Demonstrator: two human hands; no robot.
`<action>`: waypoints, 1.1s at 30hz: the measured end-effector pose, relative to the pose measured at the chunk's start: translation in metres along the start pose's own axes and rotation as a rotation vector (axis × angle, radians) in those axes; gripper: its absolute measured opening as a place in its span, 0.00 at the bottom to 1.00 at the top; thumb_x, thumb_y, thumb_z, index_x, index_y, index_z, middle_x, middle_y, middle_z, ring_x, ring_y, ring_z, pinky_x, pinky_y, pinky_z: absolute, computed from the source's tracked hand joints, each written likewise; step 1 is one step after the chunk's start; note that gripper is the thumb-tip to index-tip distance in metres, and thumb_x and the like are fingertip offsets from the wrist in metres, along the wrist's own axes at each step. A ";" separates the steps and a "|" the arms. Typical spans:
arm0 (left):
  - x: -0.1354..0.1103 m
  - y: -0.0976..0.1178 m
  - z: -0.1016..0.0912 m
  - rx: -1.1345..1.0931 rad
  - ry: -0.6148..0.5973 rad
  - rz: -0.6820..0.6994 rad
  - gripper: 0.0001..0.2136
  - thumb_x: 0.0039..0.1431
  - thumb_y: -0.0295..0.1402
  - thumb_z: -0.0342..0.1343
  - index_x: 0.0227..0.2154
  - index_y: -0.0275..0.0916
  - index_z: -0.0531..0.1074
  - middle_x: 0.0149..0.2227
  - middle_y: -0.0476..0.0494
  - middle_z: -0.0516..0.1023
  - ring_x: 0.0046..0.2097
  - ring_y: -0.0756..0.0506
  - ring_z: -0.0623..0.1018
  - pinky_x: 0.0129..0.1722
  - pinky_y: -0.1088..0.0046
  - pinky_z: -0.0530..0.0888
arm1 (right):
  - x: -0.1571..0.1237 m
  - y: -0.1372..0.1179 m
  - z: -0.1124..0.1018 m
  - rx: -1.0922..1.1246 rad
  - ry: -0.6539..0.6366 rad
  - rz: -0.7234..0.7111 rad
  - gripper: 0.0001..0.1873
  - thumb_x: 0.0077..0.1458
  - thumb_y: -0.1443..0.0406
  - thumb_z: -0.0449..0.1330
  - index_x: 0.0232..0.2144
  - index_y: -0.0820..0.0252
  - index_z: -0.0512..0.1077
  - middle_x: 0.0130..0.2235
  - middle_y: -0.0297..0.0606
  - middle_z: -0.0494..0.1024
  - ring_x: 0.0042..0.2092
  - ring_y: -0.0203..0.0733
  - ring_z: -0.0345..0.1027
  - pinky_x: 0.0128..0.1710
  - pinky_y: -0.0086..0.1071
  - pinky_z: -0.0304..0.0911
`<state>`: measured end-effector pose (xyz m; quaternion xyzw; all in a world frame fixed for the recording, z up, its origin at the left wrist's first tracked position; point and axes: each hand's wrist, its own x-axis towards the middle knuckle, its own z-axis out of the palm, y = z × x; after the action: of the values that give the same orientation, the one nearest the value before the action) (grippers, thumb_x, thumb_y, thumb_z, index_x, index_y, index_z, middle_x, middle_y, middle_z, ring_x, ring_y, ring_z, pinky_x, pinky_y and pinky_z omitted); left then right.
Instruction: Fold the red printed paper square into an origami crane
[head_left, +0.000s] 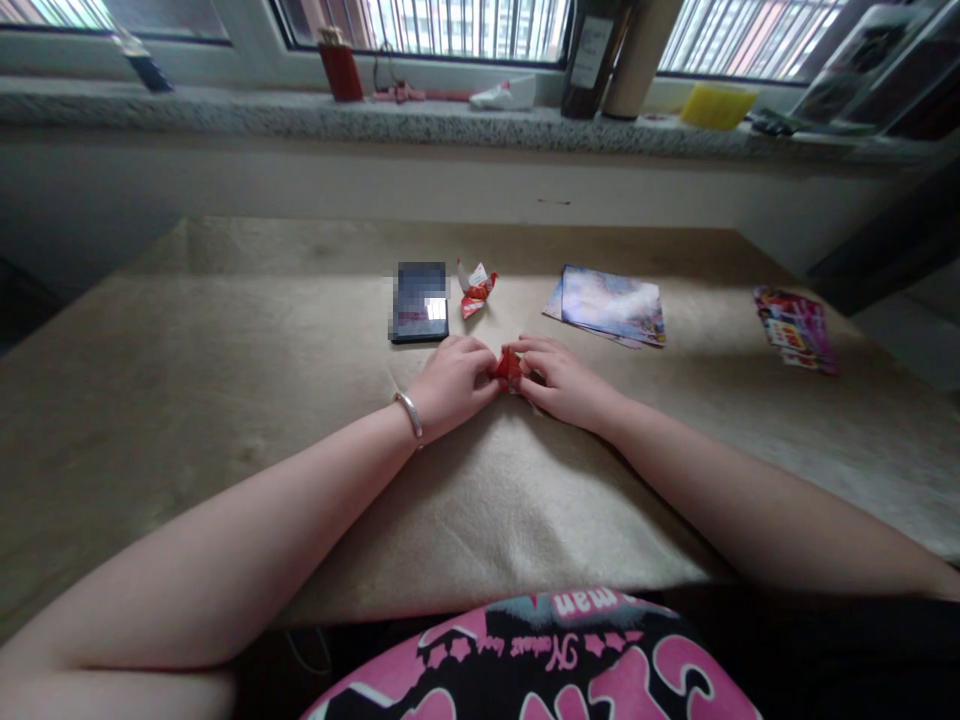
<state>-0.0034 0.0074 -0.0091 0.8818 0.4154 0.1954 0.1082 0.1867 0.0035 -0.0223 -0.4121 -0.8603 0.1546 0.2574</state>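
L hand & R hand: fingers closed on red folded paper from either side, mid-bench. Beyond hands: blurred phone, red-white paper fold. To R: printed sheets, pink leaflet, well apart. Silver bangle on L wrist. Granite sill behind: red cup, dark bottle, yellow sponge.
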 end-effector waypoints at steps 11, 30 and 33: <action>0.001 -0.002 0.003 -0.073 0.040 -0.131 0.09 0.51 0.37 0.57 0.32 0.37 0.70 0.35 0.45 0.75 0.41 0.44 0.71 0.43 0.67 0.66 | 0.002 0.003 0.000 0.062 0.038 0.073 0.09 0.50 0.63 0.59 0.21 0.58 0.65 0.47 0.41 0.75 0.51 0.47 0.66 0.52 0.44 0.58; -0.009 -0.009 0.001 -0.005 0.052 0.192 0.09 0.60 0.35 0.51 0.35 0.38 0.75 0.37 0.43 0.74 0.36 0.49 0.74 0.36 0.75 0.70 | 0.004 0.009 0.001 0.037 0.062 0.100 0.10 0.47 0.60 0.63 0.22 0.58 0.69 0.46 0.41 0.76 0.49 0.46 0.67 0.51 0.44 0.59; -0.009 -0.008 0.000 -0.003 0.089 0.224 0.08 0.60 0.34 0.52 0.34 0.38 0.75 0.43 0.43 0.74 0.41 0.49 0.75 0.39 0.74 0.71 | 0.004 0.008 0.000 0.048 0.061 0.105 0.10 0.48 0.59 0.63 0.22 0.58 0.69 0.46 0.41 0.76 0.49 0.46 0.67 0.51 0.43 0.59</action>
<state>-0.0137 0.0058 -0.0145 0.9131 0.3183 0.2456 0.0683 0.1896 0.0114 -0.0252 -0.4548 -0.8253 0.1758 0.2849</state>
